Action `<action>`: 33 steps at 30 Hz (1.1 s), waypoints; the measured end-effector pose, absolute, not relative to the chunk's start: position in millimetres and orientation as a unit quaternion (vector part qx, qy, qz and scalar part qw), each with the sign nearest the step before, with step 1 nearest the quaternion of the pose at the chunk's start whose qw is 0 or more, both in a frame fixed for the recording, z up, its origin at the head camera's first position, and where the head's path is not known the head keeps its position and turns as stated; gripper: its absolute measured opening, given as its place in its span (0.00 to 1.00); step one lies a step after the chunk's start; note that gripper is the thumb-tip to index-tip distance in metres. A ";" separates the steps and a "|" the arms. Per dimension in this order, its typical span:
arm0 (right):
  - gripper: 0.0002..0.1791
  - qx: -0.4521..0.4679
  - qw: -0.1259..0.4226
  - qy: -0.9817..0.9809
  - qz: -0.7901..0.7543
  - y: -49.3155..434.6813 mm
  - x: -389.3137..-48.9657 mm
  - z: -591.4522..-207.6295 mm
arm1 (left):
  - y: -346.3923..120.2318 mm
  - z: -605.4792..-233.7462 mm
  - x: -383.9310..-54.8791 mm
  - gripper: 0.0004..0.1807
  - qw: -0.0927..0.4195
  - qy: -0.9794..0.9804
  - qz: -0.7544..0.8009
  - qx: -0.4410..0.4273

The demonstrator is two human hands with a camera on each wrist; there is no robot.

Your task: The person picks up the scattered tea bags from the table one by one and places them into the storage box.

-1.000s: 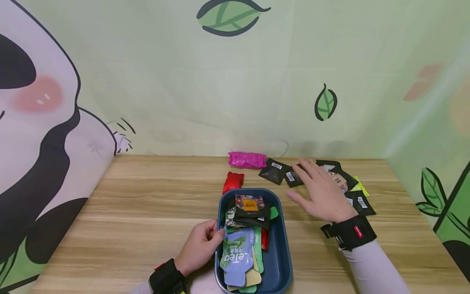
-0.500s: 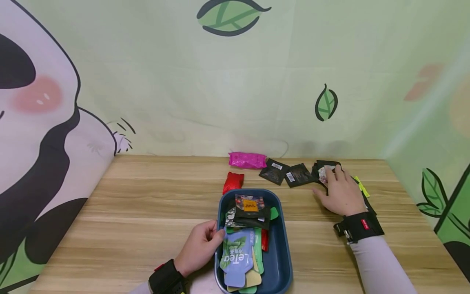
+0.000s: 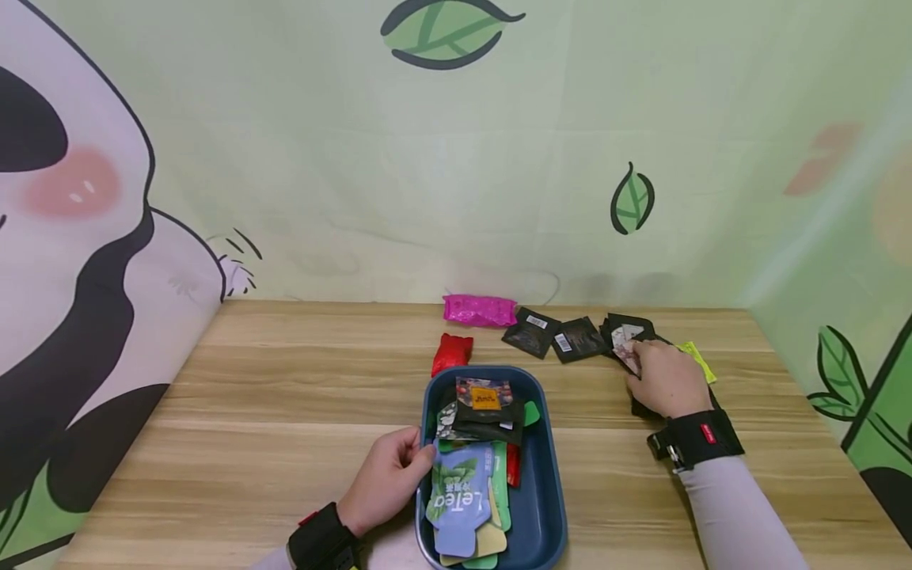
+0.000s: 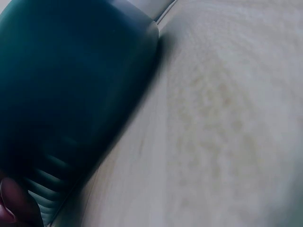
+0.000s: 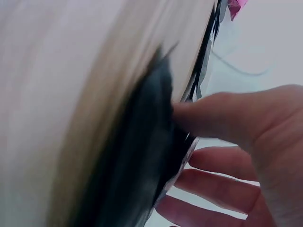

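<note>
My left hand (image 3: 388, 480) grips the left rim of a dark blue plastic bin (image 3: 539, 507), thumb over the edge. Inside lie a blue-purple tea packet (image 3: 456, 491), green packets and a black packet with an orange label (image 3: 487, 398). In the left wrist view, the bin's outer wall (image 4: 71, 85) fills the left side, with a fingertip at the lower corner. At the back right, my right hand (image 3: 672, 378) pinches a black packet (image 5: 137, 146) between thumb and fingers. Other black packets (image 3: 628, 328) lie under and beside it, partly hidden by the hand.
Along the back of the wooden table (image 3: 285, 380) lie a magenta packet (image 3: 480, 310) and two black packets (image 3: 530, 332). A red packet (image 3: 452, 353) sits just behind the bin. To the right hand's right is a yellow packet (image 3: 698, 361). A printed cloth backdrop rises behind.
My right hand has moved right from above the black packets, come down on the right-hand cluster and curled its fingers round a packet. The packets there have shifted slightly. Left hand and bin stay still.
</note>
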State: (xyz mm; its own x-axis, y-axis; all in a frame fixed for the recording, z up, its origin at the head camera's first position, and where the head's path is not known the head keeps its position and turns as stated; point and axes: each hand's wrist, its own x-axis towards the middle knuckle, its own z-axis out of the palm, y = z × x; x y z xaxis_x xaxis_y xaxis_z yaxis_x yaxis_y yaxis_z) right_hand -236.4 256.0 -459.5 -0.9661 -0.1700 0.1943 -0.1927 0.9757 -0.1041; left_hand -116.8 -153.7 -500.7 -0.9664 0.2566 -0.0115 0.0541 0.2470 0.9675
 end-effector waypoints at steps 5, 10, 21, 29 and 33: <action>0.24 0.082 0.086 -0.990 0.082 255.8 -236.8 -459.2 | -153.6 -501.6 -116.7 0.16 0.087 0.786 0.604 0.099; 0.20 0.081 0.105 -0.988 0.084 256.0 -235.7 -460.2 | -153.4 -502.1 -117.1 0.16 0.087 0.786 0.604 0.101; 0.14 0.071 0.176 -0.980 0.059 252.2 -234.9 -455.9 | -153.9 -501.3 -116.5 0.15 0.095 0.783 0.606 0.099; 0.11 0.133 0.293 -0.944 0.080 234.0 -229.8 -441.8 | -153.8 -500.0 -116.9 0.14 0.094 0.785 0.605 0.100; 0.10 0.195 0.326 -0.921 0.092 215.9 -223.6 -430.0 | -153.9 -500.6 -117.2 0.14 0.093 0.785 0.604 0.097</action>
State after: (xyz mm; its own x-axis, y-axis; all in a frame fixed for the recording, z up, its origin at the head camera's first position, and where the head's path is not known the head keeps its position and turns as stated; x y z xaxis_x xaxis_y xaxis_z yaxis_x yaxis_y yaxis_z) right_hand -223.6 215.9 -430.0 -0.7118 -0.2988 0.6357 -0.4181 0.9074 -0.0416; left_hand -117.2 -153.9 -500.6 -0.9636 0.2659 -0.0290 0.0401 0.2509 0.9672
